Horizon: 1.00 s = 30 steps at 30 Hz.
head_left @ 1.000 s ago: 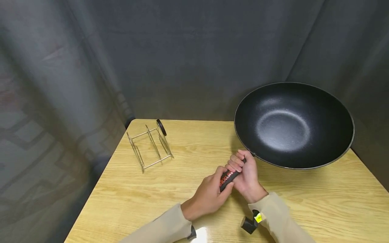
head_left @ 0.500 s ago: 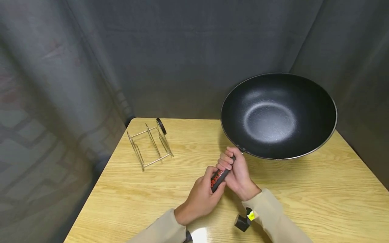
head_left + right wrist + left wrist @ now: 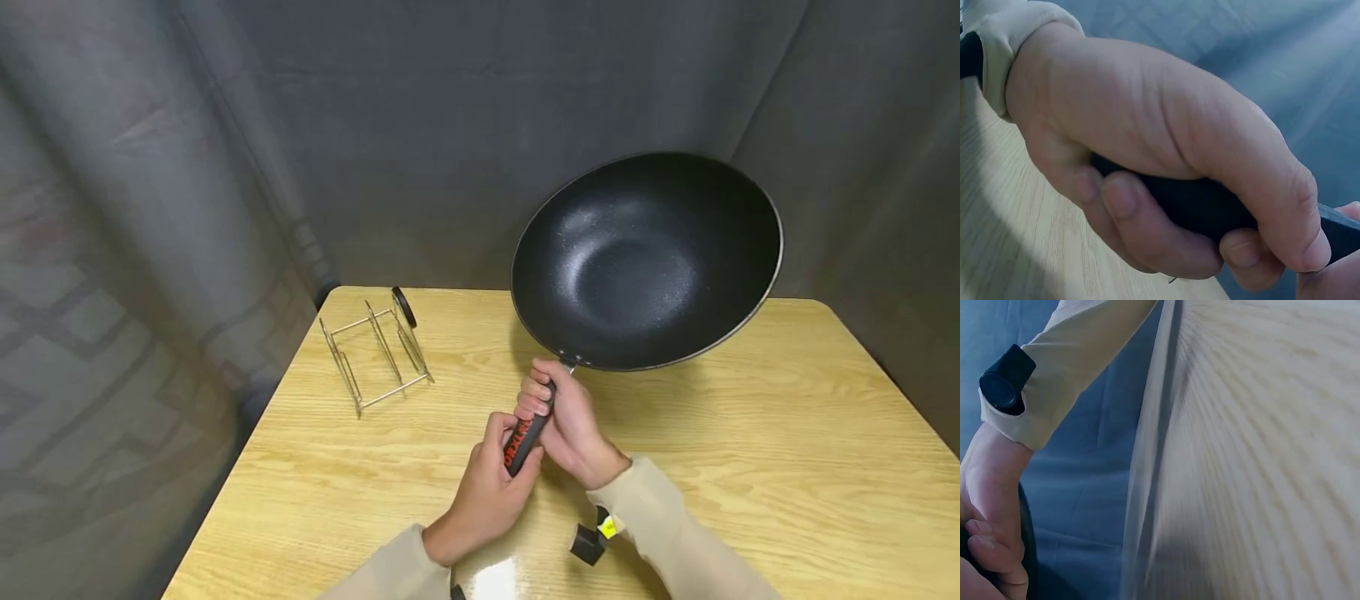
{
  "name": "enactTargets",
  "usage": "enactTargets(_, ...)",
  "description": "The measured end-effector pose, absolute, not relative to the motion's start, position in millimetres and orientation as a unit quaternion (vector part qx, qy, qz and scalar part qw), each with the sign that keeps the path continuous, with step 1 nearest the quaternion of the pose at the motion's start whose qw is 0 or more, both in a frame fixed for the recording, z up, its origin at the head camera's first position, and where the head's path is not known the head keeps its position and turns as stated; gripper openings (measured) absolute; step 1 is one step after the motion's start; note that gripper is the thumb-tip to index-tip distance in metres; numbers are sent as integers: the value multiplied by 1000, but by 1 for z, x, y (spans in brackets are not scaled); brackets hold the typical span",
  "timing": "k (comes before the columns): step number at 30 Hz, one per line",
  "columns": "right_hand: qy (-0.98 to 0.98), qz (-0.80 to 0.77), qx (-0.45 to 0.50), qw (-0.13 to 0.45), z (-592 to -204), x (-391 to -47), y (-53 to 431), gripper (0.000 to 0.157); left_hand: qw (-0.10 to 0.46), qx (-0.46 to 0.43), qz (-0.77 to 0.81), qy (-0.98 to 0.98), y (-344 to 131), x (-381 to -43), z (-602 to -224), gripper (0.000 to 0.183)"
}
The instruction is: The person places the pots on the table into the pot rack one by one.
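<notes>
A large black wok [image 3: 645, 267] is held up over the table's far right part, its dark inside facing the head camera and its right side tipped up. My right hand [image 3: 573, 421] curls round its black handle [image 3: 525, 437] close to the pan. Lower down, my left hand [image 3: 487, 483] grips the handle's end between thumb and fingers, leaving red lettering showing between the hands. In the right wrist view, the fingers of my right hand [image 3: 1166, 125] wrap the handle [image 3: 1191, 203]. The left wrist view catches my right hand [image 3: 997, 481] at its lower left.
A small metal wire rack [image 3: 378, 358] with a black round piece [image 3: 403, 307] stands at the back left of the wooden table [image 3: 337, 500]. Grey curtains [image 3: 420, 167] hang close behind the table and along its sides.
Both hands have carried the wok leftward and upward in the head view. Its right side has tilted higher. The wire rack has stayed in place on the table.
</notes>
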State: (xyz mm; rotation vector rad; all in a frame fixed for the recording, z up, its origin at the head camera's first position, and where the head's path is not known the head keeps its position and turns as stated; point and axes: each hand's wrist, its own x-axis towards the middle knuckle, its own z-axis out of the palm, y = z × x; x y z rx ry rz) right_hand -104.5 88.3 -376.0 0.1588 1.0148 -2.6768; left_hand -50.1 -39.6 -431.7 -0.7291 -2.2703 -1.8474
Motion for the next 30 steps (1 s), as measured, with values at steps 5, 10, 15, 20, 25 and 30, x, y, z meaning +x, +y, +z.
enactTargets(5,424,-897,33,118,-375,-103,82,29,48,-218,-641,-734,-42,-46,-433,32)
enactTargets(10,498,-862,15,93,-376,-102,78,31,44,-192,-651,-733,-44,-45,-432,31)
enactTargets(15,540,-837,-7,87,-372,-103,71,35,57,-187,-655,-730,-47,-45,-431,27)
enactTargets(20,575,-813,-39,80,-369,-102,65,36,69,-197,-657,-724,-51,-44,-432,21)
enactTargets(25,596,-795,-67,91,-368,-101,58,32,83,-199,-651,-728,-56,-41,-438,22)
enactTargets(30,627,-766,-103,97,-366,-102,51,33,96,-197,-637,-739,-63,-41,-440,23)
